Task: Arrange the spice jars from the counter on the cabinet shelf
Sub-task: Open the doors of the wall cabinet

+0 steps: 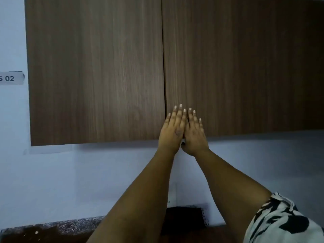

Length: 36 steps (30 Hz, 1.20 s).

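Wood-grain cabinet doors: left door [96, 71] and right door [245, 64], both closed, meeting at a centre seam; shelf behind them hidden. Pale wall [105, 181] below gives free room. Speckled counter [66, 223] at bottom edge; no spice jars visible from where I watch, whereabouts unknown. My left hand [172, 128] and right hand [194, 132], fingers straight, lie flat beside the seam near the lower edge, holding nothing, likely pressing the doors. Label "02" [10, 78], far left.
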Each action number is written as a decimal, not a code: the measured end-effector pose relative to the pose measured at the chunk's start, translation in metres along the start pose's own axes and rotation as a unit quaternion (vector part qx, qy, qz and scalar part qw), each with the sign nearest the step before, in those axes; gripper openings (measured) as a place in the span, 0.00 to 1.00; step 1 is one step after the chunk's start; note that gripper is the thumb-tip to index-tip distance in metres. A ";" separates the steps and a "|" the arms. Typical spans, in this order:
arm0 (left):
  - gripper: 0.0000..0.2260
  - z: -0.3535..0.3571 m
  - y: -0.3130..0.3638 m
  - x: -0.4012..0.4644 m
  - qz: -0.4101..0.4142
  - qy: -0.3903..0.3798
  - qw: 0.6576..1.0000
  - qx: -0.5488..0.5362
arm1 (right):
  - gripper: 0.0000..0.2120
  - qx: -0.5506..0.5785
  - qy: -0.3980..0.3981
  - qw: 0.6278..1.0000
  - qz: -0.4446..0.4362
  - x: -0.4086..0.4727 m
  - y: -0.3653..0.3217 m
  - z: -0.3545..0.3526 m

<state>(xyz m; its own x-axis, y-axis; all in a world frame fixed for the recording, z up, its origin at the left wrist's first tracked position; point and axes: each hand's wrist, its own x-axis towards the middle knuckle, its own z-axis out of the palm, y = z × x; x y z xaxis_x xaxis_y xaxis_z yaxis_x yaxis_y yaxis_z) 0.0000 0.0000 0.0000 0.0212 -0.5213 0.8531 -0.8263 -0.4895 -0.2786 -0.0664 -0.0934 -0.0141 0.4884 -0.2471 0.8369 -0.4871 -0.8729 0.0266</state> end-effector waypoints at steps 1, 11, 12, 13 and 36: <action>0.38 0.004 0.002 0.003 0.003 -0.005 1.000 0.019 | 0.55 -0.007 0.012 1.000 -0.006 0.002 0.000 0.004; 0.35 0.009 0.008 -0.004 0.007 0.017 0.998 -0.067 | 0.50 0.073 0.036 0.996 0.029 0.000 -0.009 0.005; 0.35 0.004 0.009 -0.007 0.017 0.027 0.995 -0.093 | 0.52 0.079 0.034 0.996 0.029 -0.003 -0.009 0.002; 0.36 -0.001 0.008 -0.008 0.030 0.036 0.992 -0.121 | 0.54 0.080 0.032 0.996 0.031 -0.007 -0.008 0.000; 0.17 -0.157 0.186 -0.036 -0.064 -0.024 0.607 -0.792 | 0.36 0.225 0.244 0.943 0.012 -0.157 0.088 -0.179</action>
<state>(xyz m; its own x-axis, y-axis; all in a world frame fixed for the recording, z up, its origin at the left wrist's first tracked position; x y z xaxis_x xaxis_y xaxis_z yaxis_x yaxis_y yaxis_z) -0.2426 0.0372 -0.0137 0.1265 -0.5882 0.7987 -0.3193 0.7382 0.5942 -0.3155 -0.0562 -0.0448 0.0369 -0.1427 0.9891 -0.0844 -0.9867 -0.1392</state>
